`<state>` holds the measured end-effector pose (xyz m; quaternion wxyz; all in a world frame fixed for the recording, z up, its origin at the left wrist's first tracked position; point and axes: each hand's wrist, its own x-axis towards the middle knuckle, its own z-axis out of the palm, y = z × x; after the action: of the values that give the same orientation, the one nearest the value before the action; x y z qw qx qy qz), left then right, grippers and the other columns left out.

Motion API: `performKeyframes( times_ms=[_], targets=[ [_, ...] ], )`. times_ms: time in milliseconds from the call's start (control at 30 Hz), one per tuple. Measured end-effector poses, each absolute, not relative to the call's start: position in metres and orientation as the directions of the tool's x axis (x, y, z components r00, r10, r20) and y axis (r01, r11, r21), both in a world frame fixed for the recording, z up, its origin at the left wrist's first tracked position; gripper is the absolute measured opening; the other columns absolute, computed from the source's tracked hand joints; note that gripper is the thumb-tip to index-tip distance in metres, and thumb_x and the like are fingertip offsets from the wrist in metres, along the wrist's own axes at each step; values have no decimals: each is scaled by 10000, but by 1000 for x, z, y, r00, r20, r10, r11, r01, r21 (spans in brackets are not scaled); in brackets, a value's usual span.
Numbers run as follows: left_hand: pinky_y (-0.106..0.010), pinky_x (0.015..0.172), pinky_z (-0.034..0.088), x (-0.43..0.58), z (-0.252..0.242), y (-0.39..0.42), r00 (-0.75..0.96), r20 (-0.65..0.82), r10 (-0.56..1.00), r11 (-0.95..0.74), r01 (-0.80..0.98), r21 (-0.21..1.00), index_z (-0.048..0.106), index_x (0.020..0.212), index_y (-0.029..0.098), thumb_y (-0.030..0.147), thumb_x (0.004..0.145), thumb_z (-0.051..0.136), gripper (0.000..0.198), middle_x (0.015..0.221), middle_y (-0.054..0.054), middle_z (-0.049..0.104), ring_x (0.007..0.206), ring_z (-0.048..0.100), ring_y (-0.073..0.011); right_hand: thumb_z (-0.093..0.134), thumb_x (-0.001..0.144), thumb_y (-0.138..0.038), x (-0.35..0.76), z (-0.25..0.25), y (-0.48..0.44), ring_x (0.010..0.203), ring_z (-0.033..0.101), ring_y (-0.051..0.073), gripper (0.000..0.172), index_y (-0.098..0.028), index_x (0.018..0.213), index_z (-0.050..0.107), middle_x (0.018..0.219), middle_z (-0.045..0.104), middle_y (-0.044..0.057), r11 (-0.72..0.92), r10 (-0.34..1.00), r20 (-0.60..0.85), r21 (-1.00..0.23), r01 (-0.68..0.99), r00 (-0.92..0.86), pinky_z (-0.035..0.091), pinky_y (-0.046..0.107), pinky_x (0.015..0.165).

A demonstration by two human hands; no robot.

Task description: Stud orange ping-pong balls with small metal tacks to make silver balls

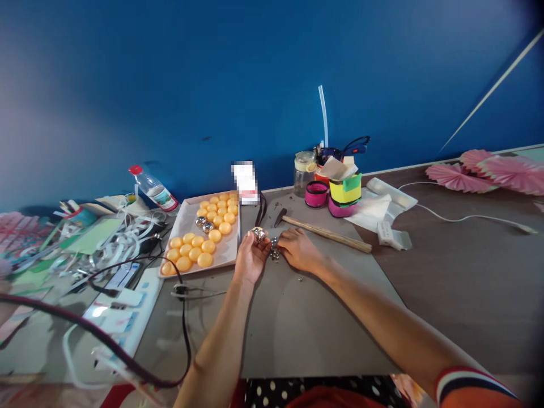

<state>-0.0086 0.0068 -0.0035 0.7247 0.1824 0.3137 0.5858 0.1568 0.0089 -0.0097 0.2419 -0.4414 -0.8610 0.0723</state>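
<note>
My left hand (250,258) is closed around a shiny silver ball (258,234), which shows at the fingertips. Close beside it, my right hand (301,249) has its fingers bunched at a small pile of silver metal bits (275,255) on the grey mat (289,334). Whatever those fingers pinch is hidden. One loose metal bit (300,279) lies nearer to me. To the left, a white tray (227,249) carries many orange-yellow balls (205,259) and a couple of silver balls (207,227).
A hammer (327,233) lies behind my right hand. A phone (246,182) leans at the wall. Further right are a glass jar (303,175), coloured fabric bands (345,190) and a white packet (391,235). Black cable (185,328), a power strip (127,311) and a bottle (155,190) crowd the left.
</note>
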Motion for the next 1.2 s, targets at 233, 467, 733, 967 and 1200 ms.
performKeyframes(
  times_ms=[233, 467, 733, 967, 1200],
  targets=[
    [-276, 720, 503, -10, -9, 10, 136, -227, 964, 253, -723, 643, 594, 874, 163, 343, 727, 708, 259, 829, -40, 670, 695, 630, -128, 420, 750, -125, 155, -13, 11, 606, 557, 126, 122, -194, 776, 517, 815, 649, 38, 381, 925, 360, -857, 346, -126, 412, 262, 592],
    [-290, 743, 494, -8, -10, 9, 127, -218, 968, 244, -690, 681, 596, 886, 160, 358, 736, 698, 269, 831, -47, 664, 724, 630, -142, 548, 757, -269, 150, 3, 8, 450, 439, 82, 91, -183, 751, 519, 505, 486, -63, 133, 978, 139, -990, -50, -156, 333, 222, 483],
    [-299, 742, 495, -3, -9, 6, 134, -151, 979, 202, -638, 743, 590, 894, 166, 345, 735, 700, 264, 808, -23, 647, 732, 629, -149, 636, 732, -307, 150, -1, 9, 482, 475, 83, 158, -169, 785, 580, 515, 534, -51, -41, 957, 53, -948, -314, -286, 325, 217, 494],
    [-294, 740, 487, 0, -6, 3, 142, -124, 982, 185, -611, 770, 578, 906, 171, 348, 734, 700, 275, 813, -16, 634, 732, 622, -138, 654, 712, -321, 151, 2, 9, 510, 490, 82, 180, -169, 784, 592, 557, 544, -45, -45, 956, 58, -938, -342, -286, 351, 225, 525],
    [-313, 756, 485, 3, -2, 0, 156, -63, 986, 143, -580, 802, 574, 906, 176, 333, 733, 701, 266, 836, -21, 631, 749, 606, -136, 636, 680, -305, 145, 10, 5, 457, 433, 63, 173, -173, 765, 561, 615, 560, -43, -40, 979, 12, -968, -248, -205, 321, 230, 491]
  ],
)
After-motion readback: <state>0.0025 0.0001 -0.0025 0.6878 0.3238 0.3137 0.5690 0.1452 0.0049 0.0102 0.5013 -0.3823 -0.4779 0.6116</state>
